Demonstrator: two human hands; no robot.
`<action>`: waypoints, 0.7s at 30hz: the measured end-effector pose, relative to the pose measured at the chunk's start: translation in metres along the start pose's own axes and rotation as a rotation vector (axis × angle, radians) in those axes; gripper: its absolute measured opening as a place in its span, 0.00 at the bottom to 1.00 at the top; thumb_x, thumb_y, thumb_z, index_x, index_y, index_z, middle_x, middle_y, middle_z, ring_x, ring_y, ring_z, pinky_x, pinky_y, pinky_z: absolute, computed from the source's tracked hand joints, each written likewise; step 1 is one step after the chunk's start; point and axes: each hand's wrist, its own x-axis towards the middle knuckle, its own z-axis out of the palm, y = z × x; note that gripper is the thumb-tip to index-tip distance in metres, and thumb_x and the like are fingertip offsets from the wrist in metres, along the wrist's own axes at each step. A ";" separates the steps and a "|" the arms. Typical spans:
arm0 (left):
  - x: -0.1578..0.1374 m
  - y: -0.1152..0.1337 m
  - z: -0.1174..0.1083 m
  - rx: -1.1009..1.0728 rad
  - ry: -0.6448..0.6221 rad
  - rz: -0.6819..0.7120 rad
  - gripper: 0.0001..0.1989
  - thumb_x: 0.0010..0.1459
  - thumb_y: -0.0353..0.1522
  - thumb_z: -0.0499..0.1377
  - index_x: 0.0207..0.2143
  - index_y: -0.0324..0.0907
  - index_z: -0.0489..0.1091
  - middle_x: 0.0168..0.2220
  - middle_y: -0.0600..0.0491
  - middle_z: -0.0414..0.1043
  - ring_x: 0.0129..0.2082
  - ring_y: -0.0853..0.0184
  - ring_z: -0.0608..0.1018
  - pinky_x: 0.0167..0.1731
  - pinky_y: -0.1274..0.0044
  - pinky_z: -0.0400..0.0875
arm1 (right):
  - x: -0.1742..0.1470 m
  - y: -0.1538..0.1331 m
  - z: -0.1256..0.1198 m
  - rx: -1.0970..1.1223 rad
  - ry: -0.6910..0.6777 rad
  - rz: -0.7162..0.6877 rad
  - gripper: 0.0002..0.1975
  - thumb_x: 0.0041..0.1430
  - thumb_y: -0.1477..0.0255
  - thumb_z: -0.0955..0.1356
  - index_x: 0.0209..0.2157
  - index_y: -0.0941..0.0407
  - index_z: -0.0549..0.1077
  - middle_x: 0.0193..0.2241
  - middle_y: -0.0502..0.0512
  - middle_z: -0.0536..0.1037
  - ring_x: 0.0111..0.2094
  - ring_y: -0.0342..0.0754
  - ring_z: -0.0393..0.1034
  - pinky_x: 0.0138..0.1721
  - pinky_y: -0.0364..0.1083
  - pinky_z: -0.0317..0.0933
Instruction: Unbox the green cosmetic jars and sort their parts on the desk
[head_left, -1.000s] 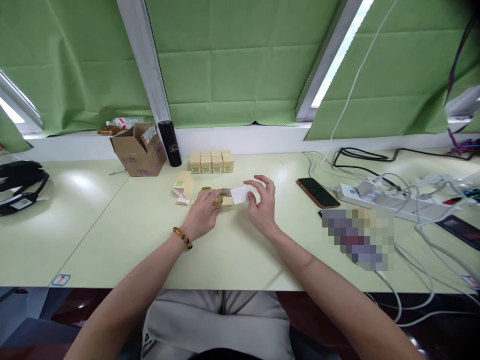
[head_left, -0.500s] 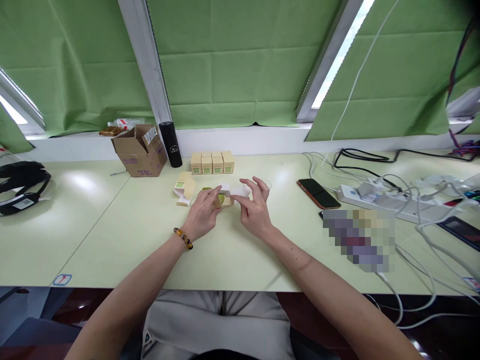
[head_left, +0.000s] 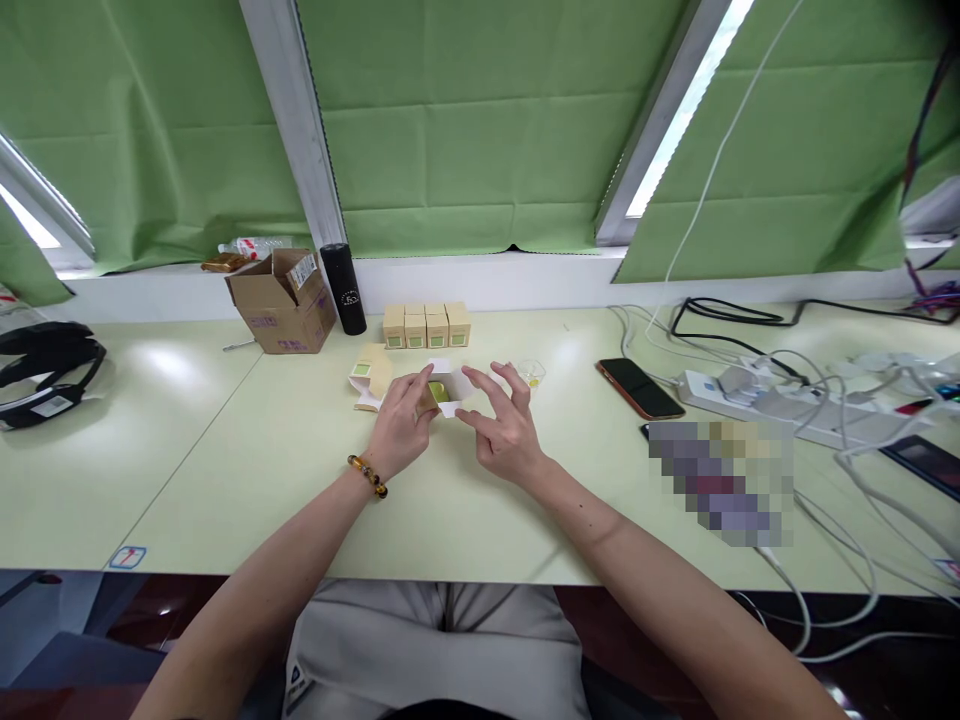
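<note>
A small carton lies sideways in front of me, its white inner flaps spread and its open end facing right. Something green shows inside it. My left hand grips the carton from the left, thumb below and fingers above. At the open end is my right hand, fingers apart, with two fingertips at or very near the flaps; contact is hard to tell. Left of the carton lies another opened, flattened-looking carton with a green label. A clear plastic piece with a yellow spot rests behind my right hand.
Several closed small cartons stand in a row at the back. Beside them are a black tumbler and an open cardboard box. To the right lie a phone, a power strip and tangled cables. A black headset sits far left.
My right fingers have moved apart and the carton's white flaps have spread wider, its opening turned more toward me. The clear plastic piece shows more plainly. My left hand keeps its hold.
</note>
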 end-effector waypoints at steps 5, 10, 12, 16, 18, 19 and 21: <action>0.001 0.004 -0.003 0.105 -0.022 0.118 0.37 0.66 0.24 0.56 0.74 0.49 0.52 0.57 0.41 0.69 0.59 0.54 0.72 0.58 0.57 0.75 | 0.001 -0.005 -0.004 -0.027 0.184 0.047 0.10 0.60 0.69 0.71 0.41 0.43 0.83 0.63 0.51 0.72 0.72 0.69 0.51 0.69 0.79 0.50; 0.001 0.008 -0.004 0.223 -0.049 0.228 0.37 0.67 0.23 0.53 0.75 0.50 0.50 0.57 0.40 0.69 0.60 0.53 0.73 0.56 0.57 0.77 | 0.006 -0.009 -0.003 -0.031 0.252 0.134 0.07 0.64 0.66 0.70 0.35 0.46 0.83 0.61 0.56 0.73 0.72 0.69 0.50 0.67 0.77 0.54; 0.001 0.010 -0.002 0.271 -0.042 0.261 0.37 0.68 0.23 0.52 0.75 0.50 0.50 0.58 0.40 0.70 0.60 0.52 0.73 0.55 0.57 0.78 | 0.006 -0.009 0.001 -0.032 0.232 0.151 0.07 0.64 0.66 0.71 0.35 0.47 0.83 0.61 0.57 0.73 0.72 0.69 0.49 0.67 0.76 0.55; -0.002 0.012 0.002 0.363 -0.033 0.317 0.37 0.67 0.21 0.50 0.76 0.49 0.49 0.58 0.39 0.71 0.61 0.51 0.73 0.53 0.59 0.80 | 0.005 -0.011 0.007 -0.034 0.183 0.194 0.06 0.64 0.68 0.71 0.37 0.47 0.84 0.62 0.57 0.71 0.73 0.67 0.46 0.68 0.75 0.55; -0.003 0.012 0.004 0.392 -0.033 0.331 0.37 0.67 0.21 0.49 0.76 0.49 0.49 0.58 0.39 0.71 0.61 0.51 0.74 0.51 0.61 0.80 | 0.005 -0.012 0.009 -0.028 0.174 0.241 0.07 0.64 0.69 0.70 0.36 0.48 0.84 0.61 0.57 0.72 0.73 0.67 0.46 0.68 0.75 0.55; -0.003 0.013 0.004 0.400 -0.033 0.335 0.37 0.67 0.20 0.48 0.76 0.48 0.49 0.58 0.39 0.71 0.61 0.51 0.74 0.50 0.62 0.81 | 0.005 -0.011 0.009 -0.021 0.172 0.261 0.08 0.64 0.69 0.70 0.36 0.48 0.84 0.61 0.57 0.72 0.72 0.67 0.46 0.68 0.75 0.55; -0.004 0.014 0.004 0.407 -0.033 0.345 0.37 0.68 0.21 0.48 0.76 0.49 0.49 0.58 0.39 0.72 0.61 0.52 0.74 0.50 0.62 0.81 | 0.004 -0.010 0.011 -0.006 0.165 0.282 0.08 0.64 0.70 0.69 0.36 0.49 0.83 0.60 0.58 0.72 0.72 0.66 0.47 0.68 0.75 0.56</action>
